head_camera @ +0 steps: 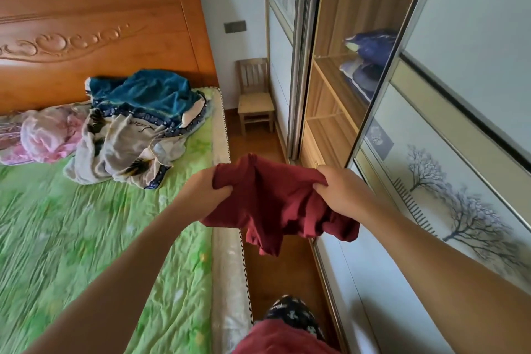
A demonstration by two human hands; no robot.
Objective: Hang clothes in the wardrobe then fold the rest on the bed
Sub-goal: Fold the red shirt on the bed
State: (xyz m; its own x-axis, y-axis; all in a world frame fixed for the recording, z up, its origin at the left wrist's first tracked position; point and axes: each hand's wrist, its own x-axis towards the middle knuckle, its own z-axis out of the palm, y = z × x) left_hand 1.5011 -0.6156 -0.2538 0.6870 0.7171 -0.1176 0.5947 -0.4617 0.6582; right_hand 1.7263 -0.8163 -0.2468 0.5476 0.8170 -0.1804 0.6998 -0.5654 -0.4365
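Note:
A dark red garment [275, 204] hangs bunched in the air over the floor strip between bed and wardrobe. My left hand [204, 190] grips its left edge, and my right hand [342, 192] grips its right edge. On the bed [86, 238] with a green sheet lies a heap of clothes: a teal piece [149, 95], a beige patterned piece [123, 146] and a pink piece [48, 135]. The wardrobe [339, 72] stands to the right with its sliding door open, showing wooden shelves.
Folded blue bedding [370, 49] sits on a wardrobe shelf. A small wooden chair [254, 98] stands against the far wall beyond the bed's corner. The wardrobe's sliding door [448, 169] with a tree print runs along the right. The wooden headboard [100, 34] backs the bed.

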